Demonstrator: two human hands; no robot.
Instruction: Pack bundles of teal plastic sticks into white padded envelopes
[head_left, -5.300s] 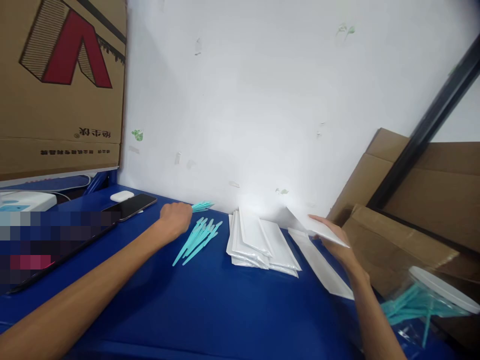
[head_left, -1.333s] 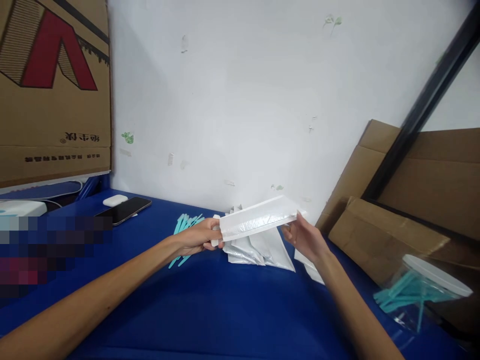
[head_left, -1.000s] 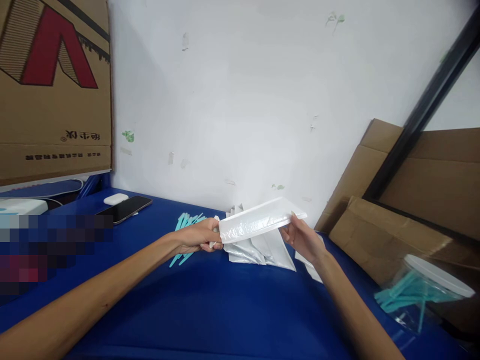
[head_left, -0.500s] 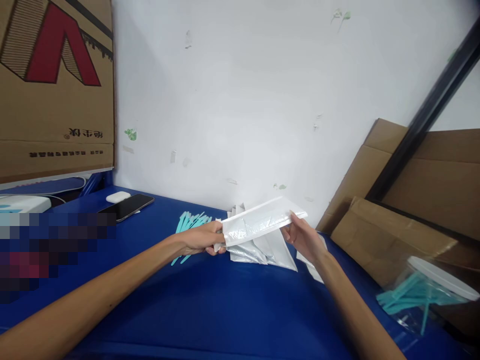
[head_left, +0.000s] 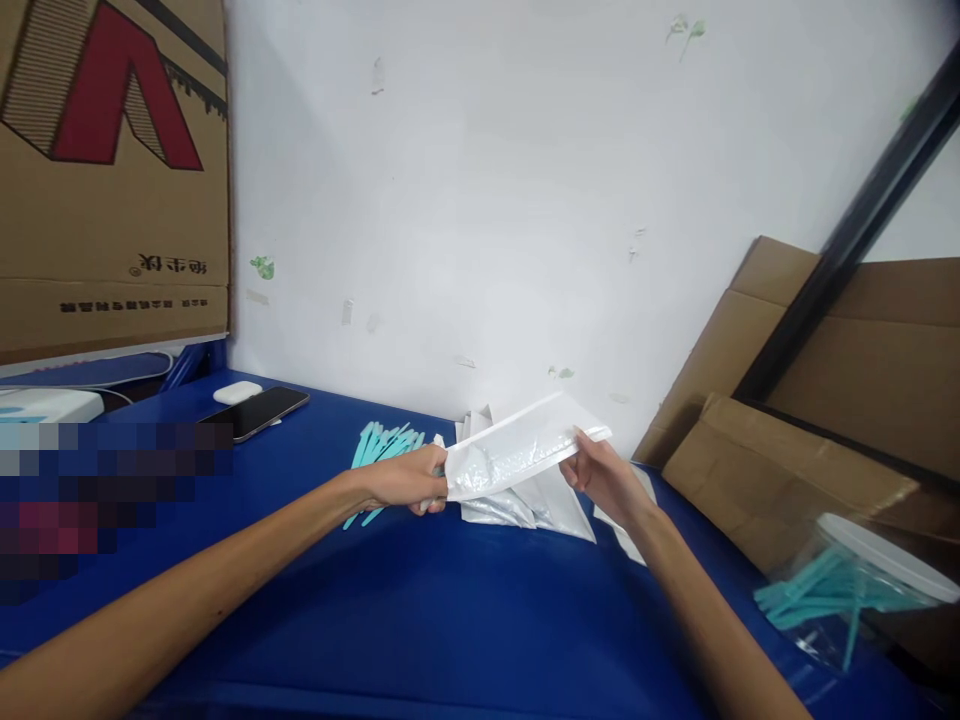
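A white, shiny plastic bag (head_left: 517, 448) is stretched between my two hands above the blue table. My left hand (head_left: 411, 478) is closed around its left end, fingers curled in. My right hand (head_left: 600, 468) pinches its right edge between thumb and fingers. Beneath the bag lie more white bags (head_left: 551, 505), fanned out on the table and partly covered. Just behind my left hand is a pile of thin turquoise sticks (head_left: 386, 443), partly hidden by the hand and wrist. Whether anything is inside the held bag, I cannot tell.
A clear tub (head_left: 847, 590) with a white lid lies tilted at the right, turquoise sticks inside. Cardboard (head_left: 795, 460) leans behind it. On the left are a phone (head_left: 270, 412), a white case (head_left: 238, 392) and a large cardboard box (head_left: 112, 220). A white wall (head_left: 450, 200) closes off the back.
The held bag's lower edge has sagged slightly and its surface has tilted a little. My right hand has shifted slightly left. Both hands keep their hold.
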